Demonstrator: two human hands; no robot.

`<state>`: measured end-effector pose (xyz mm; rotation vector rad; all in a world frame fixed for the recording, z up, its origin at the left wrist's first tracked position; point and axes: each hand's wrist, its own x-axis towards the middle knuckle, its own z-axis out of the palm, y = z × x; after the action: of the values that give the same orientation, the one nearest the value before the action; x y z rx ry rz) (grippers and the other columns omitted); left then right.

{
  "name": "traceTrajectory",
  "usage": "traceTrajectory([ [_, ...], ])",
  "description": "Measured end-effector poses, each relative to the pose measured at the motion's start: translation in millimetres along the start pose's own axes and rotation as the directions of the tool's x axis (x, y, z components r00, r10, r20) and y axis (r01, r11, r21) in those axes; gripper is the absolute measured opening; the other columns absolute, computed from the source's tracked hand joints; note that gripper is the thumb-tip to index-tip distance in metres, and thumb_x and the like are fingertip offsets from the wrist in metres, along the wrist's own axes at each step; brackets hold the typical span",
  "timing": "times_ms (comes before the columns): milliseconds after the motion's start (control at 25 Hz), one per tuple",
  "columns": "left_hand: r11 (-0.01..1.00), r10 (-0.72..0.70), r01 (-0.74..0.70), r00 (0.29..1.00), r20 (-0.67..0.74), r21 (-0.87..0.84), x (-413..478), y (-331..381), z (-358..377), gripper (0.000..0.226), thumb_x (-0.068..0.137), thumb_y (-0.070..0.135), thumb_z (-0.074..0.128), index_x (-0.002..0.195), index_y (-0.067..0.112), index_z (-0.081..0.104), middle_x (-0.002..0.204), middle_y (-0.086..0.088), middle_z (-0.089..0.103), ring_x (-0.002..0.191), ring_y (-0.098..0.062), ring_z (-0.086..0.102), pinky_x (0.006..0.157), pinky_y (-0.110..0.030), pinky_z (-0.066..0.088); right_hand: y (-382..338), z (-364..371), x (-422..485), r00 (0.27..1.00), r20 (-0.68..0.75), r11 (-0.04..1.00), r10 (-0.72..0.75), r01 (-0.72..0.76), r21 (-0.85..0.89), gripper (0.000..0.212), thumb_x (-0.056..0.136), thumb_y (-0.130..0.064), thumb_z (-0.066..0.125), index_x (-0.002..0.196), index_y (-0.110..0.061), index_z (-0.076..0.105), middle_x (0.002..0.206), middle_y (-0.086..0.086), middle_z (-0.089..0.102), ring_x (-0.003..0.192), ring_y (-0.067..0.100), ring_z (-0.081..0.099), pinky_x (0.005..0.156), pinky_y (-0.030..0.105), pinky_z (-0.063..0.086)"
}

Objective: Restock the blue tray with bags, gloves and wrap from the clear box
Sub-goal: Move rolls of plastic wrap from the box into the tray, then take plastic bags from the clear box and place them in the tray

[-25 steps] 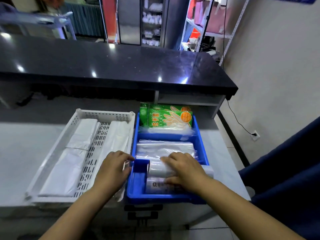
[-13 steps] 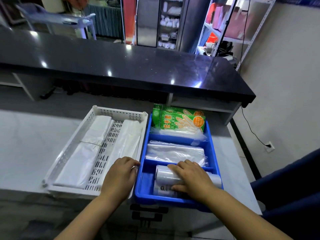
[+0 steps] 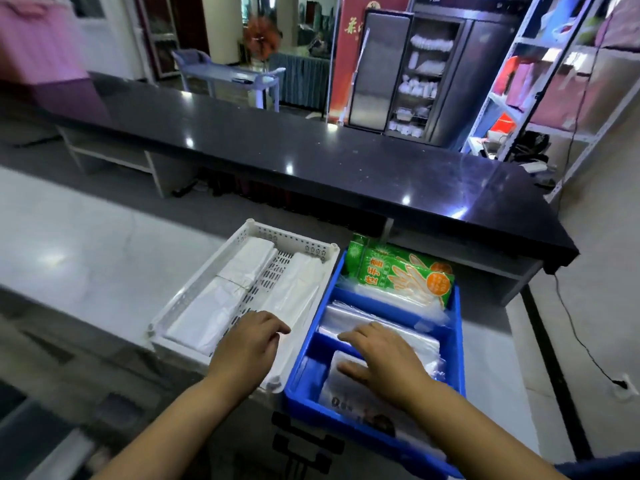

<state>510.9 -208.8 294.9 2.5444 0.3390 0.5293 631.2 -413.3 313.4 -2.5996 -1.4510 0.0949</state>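
The blue tray [image 3: 456,344] has three compartments. Green glove packs [image 3: 391,271] fill the far one. Clear plastic bags [image 3: 349,317] lie in the middle one. Wrap rolls [image 3: 349,393] lie in the near one. My right hand [image 3: 384,362] hovers or rests over the rolls and the bags with fingers spread and relaxed. My left hand [image 3: 247,344] sits over the near right corner of the white slotted basket [image 3: 277,237], fingers loosely bent, holding nothing. No clear box is in view.
The white basket holds white bag bundles [image 3: 239,268]. Both containers stand on a pale counter [image 3: 86,258]. A raised black countertop [image 3: 311,157] runs behind. A metal shelf rack [image 3: 554,81] stands at the far right, and a wall cable [image 3: 571,327] hangs at the right.
The camera has tilted up and turned left. My right hand has lifted off the wrap rolls and spread its fingers. My left hand stays by the basket corner.
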Motion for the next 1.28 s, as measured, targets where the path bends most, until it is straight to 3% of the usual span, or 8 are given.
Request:
traceTrajectory([
  [200,0.976,-0.194,0.205,0.970,-0.150,0.066,-49.8,-32.5,-69.3,0.020,0.080,0.001,0.061,0.089,0.016,0.071,0.092,0.002,0.070,0.093,-0.020,0.060,0.081,-0.034,0.048,-56.5,-5.1,63.9,0.965,-0.042,0.960,-0.257,0.260,0.099,0.038,0.090,-0.041,0.049,0.124,-0.026,0.054,0.119,-0.002,0.062,0.111,0.019,0.052,0.090,0.033,0.041],
  [320,0.927,-0.332,0.362,0.915,-0.231,0.101,-100.7,-60.4,-112.5,0.015,0.081,0.003,0.063,0.089,0.013,0.071,0.090,-0.002,0.070,0.090,-0.023,0.061,0.082,-0.038,0.050,-113.8,4.5,93.0,0.919,-0.043,0.909,-0.392,0.395,0.135,0.034,0.091,-0.040,0.048,0.121,-0.027,0.056,0.118,-0.003,0.063,0.110,0.018,0.053,0.086,0.031,0.041],
  [480,0.793,-0.563,0.610,0.730,-0.388,-0.003,-171.5,-98.1,-150.1,0.017,0.083,0.000,0.060,0.089,0.010,0.072,0.092,-0.006,0.071,0.092,-0.024,0.060,0.079,-0.033,0.045,-186.1,23.2,110.5,0.835,0.000,0.827,-0.550,0.544,0.144,0.030,0.090,-0.036,0.050,0.118,-0.027,0.059,0.112,-0.002,0.065,0.106,0.019,0.056,0.082,0.033,0.046],
  [680,0.622,-0.734,0.774,0.523,-0.433,-0.118,-257.6,-172.7,-184.5,0.018,0.086,0.003,0.057,0.092,0.013,0.071,0.098,-0.007,0.070,0.092,-0.021,0.060,0.074,-0.029,0.042,-275.2,61.2,136.8,0.752,0.085,0.754,-0.654,0.636,0.166,0.028,0.089,-0.036,0.053,0.114,-0.027,0.063,0.109,-0.001,0.066,0.098,0.017,0.060,0.082,0.033,0.051],
  [920,0.446,-0.876,0.872,0.378,-0.299,-0.202,-335.7,-282.6,-204.5,0.018,0.086,0.011,0.058,0.093,0.021,0.071,0.101,-0.001,0.070,0.082,-0.015,0.060,0.070,-0.026,0.044,-383.9,150.0,168.6,0.762,0.295,0.816,-0.577,0.526,0.237,0.026,0.089,-0.035,0.053,0.110,-0.024,0.063,0.106,-0.002,0.066,0.098,0.016,0.060,0.080,0.034,0.052],
  [1120,0.373,-0.923,0.919,0.353,-0.156,-0.128,-373.2,-361.0,-204.3,0.019,0.085,0.012,0.060,0.097,0.020,0.071,0.102,-0.004,0.070,0.090,-0.021,0.062,0.074,-0.028,0.047,-444.9,235.7,186.0,0.760,0.493,0.902,-0.423,0.305,0.305,0.021,0.087,-0.029,0.057,0.104,-0.022,0.067,0.107,0.001,0.069,0.098,0.019,0.062,0.078,0.031,0.048],
  [1280,0.343,-0.939,0.932,0.335,-0.076,-0.120,-391.5,-400.3,-183.7,0.019,0.086,0.017,0.059,0.100,0.025,0.069,0.104,0.002,0.069,0.089,-0.015,0.060,0.070,-0.026,0.046,-460.4,313.4,195.4,0.732,0.622,0.943,-0.278,0.084,0.323,0.019,0.085,-0.023,0.060,0.102,-0.021,0.068,0.106,0.002,0.072,0.096,0.018,0.064,0.072,0.023,0.044],
])
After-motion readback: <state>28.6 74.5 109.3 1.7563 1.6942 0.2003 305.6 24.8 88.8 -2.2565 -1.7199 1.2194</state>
